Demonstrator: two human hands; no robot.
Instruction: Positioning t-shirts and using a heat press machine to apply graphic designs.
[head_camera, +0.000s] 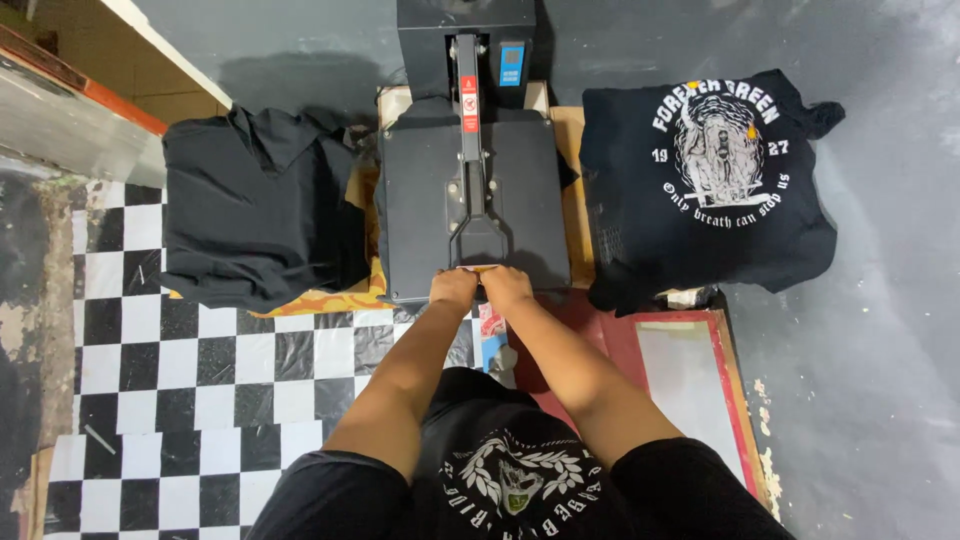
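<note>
2 hands, left (453, 288) and right (507, 287), grip closed tight on heat press handle (482, 243).

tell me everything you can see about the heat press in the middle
The heat press is a dark grey, metal-looking machine seen from above. Its flat square top plate lies level and closed. A central arm runs from a boxy rear housing to a black handle at the near edge, bearing a red label, with a blue one beside it. Both hands, left hand and right hand, grip its front edge. It sits on a wooden board between a stack of plain black cloth and a printed black shirt.
</note>
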